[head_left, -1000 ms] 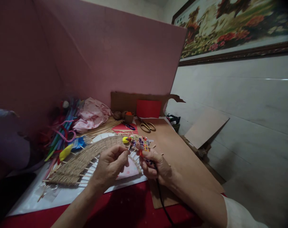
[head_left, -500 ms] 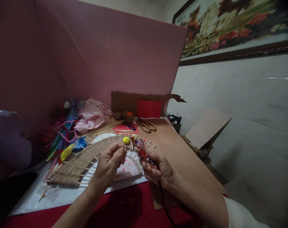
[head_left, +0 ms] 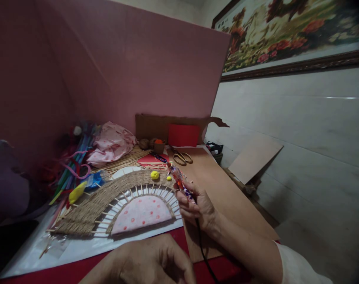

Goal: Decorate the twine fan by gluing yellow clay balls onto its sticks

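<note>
Black cord point(head_left: 201, 245) is trailing over cardboard point(head_left: 229, 197) edge; snagging could jerk patterned tool point(head_left: 179, 179), which your right hand point(head_left: 200, 206) is clasping near woven arch point(head_left: 108, 190), into yellow lump point(head_left: 155, 175). Your left hand point(head_left: 151, 260) is sitting low, fingers bent, pinch unclear.

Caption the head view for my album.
Right hand grips a multicoloured, patterned corded tool near a brown, arched, woven-fibre craft; left hand in foreground.

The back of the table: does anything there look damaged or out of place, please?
Yes, the brown cardboard looks torn: a ragged strip juts out at its right end, while the red card in front of it has straight edges.
</note>
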A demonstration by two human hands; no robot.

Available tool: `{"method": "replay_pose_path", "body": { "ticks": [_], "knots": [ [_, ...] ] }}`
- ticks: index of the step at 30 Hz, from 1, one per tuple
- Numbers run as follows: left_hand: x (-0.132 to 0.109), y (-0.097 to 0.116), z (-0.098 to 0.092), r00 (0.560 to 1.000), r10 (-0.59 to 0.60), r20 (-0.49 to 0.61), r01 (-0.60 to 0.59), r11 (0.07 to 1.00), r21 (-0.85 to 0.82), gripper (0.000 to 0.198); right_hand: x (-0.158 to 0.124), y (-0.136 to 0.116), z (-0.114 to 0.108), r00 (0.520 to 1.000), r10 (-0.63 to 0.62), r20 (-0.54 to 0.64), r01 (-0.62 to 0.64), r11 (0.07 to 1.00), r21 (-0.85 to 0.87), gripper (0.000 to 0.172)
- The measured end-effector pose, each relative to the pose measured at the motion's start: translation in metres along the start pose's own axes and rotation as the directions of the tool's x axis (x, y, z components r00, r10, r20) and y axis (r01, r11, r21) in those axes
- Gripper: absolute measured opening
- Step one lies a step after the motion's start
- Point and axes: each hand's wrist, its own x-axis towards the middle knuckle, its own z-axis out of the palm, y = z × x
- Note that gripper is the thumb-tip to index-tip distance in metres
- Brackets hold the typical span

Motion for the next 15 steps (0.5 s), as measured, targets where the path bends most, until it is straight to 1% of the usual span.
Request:
{"method": "replay_pose_path", "body": {
  "ticks": [1, 2, 3, 4, 5, 6, 7, 8, 9, 10, 12, 15],
  "knots": [
    [0.001, 0.0, -0.001, 0.998, 0.035, -0.053, -0.036, 0.999, -0.019, 0.027, 0.0, 0.001, 0.001, 1.0, 0.001, -0.016, -0.001, 1.0, -0.01, 0.041],
    [0.002, 0.002, -0.004, 0.987, 0.088, -0.134, -0.094, 0.995, -0.039, 0.026, -0.001, 0.001, 0.003, 0.999, -0.002, -0.037, 0.001, 1.0, -0.024, 0.041],
    [0.003, 0.004, -0.007, 0.956, 0.154, -0.251, -0.171, 0.984, -0.048, 0.026, -0.001, 0.002, 0.005, 0.998, -0.005, -0.058, 0.003, 0.999, -0.041, 0.042],
    [0.004, 0.006, -0.01, 0.894, 0.219, -0.391, -0.253, 0.967, -0.037, 0.027, -0.002, 0.003, 0.007, 0.997, -0.01, -0.076, 0.005, 0.998, -0.06, 0.043],
    [0.006, 0.009, -0.014, 0.8, 0.273, -0.535, -0.329, 0.944, -0.009, 0.029, -0.003, 0.004, 0.01, 0.996, -0.017, -0.091, 0.01, 0.997, -0.081, 0.044],
    [0.007, 0.011, -0.018, 0.689, 0.31, -0.655, -0.385, 0.922, 0.032, 0.029, -0.003, 0.005, 0.012, 0.994, -0.026, -0.103, 0.016, 0.995, -0.101, 0.044],
    [0.009, 0.013, -0.022, 0.584, 0.331, -0.741, -0.421, 0.904, 0.072, 0.028, -0.004, 0.006, 0.015, 0.993, -0.036, -0.112, 0.022, 0.993, -0.119, 0.043],
    [0.01, 0.015, -0.025, 0.498, 0.345, -0.796, -0.448, 0.888, 0.104, 0.028, -0.004, 0.006, 0.017, 0.992, -0.042, -0.119, 0.026, 0.991, -0.135, 0.041],
    [0.011, 0.016, -0.028, 0.442, 0.358, -0.823, -0.467, 0.875, 0.13, 0.029, -0.004, 0.007, 0.02, 0.991, -0.043, -0.124, 0.024, 0.989, -0.148, 0.038],
    [0.012, 0.016, -0.03, 0.415, 0.374, -0.83, -0.477, 0.866, 0.151, 0.031, -0.005, 0.007, 0.022, 0.991, -0.037, -0.128, 0.017, 0.987, -0.16, 0.036],
    [0.012, 0.015, -0.031, 0.377, 0.414, -0.828, -0.468, 0.857, 0.216, 0.032, -0.005, 0.007, 0.025, 0.992, -0.009, -0.125, -0.014, 0.983, -0.183, 0.032],
    [0.012, 0.012, -0.03, 0.303, 0.492, -0.816, -0.402, 0.843, 0.359, 0.03, -0.006, 0.008, 0.029, 0.994, 0.024, -0.108, -0.046, 0.977, -0.207, 0.03]
  ]
}}
